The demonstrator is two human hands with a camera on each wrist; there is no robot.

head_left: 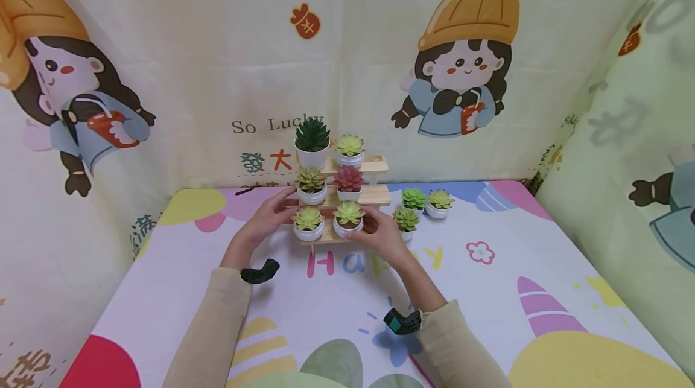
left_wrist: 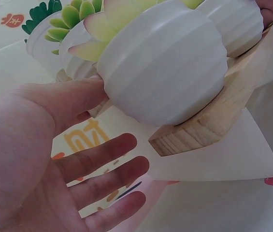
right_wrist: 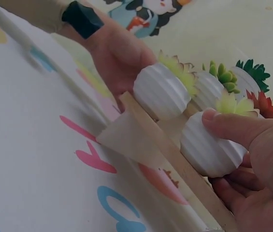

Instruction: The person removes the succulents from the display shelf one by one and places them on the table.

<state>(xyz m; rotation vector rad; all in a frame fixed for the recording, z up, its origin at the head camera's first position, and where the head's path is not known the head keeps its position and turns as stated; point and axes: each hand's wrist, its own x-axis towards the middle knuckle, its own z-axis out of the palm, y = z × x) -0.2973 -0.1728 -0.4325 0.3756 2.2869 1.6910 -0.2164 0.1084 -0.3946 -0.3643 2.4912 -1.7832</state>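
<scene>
- Behind the table, and along both sides, hangs a pale printed cloth [head_left: 369,74]; its figures at the left and right edges are cut off, and some lettering disappears behind the plants.
- Below it spreads the table [head_left: 461,297], its patterned cover partly blocked by the forearms.
- From the near edge come two beige sleeves [head_left: 201,327], cropped by the frame.
- Toward the far middle stands a three-tier wooden shelf [head_left: 376,195]; pots and hands mask much of its left and near parts.
- To the right of the near tier, the right hand [head_left: 382,236] pinches the pot of the near right plant [head_left: 349,219] between thumb and fingers; how fully the pot rests on the wood is hard to make out.
- To the left, the left hand [head_left: 266,219] has its fingers extended and spread, thumb tip against the near left plant [head_left: 308,223], whose pot blocks much of the left wrist view.
- Farther back on the shelf sit a dark green plant [head_left: 312,137], a pale green plant [head_left: 349,148], an olive plant [head_left: 312,183] and a red plant [head_left: 349,180].
- Right of the shelf cluster three small plants [head_left: 438,202]; the far left one's pot is mostly hidden.
</scene>
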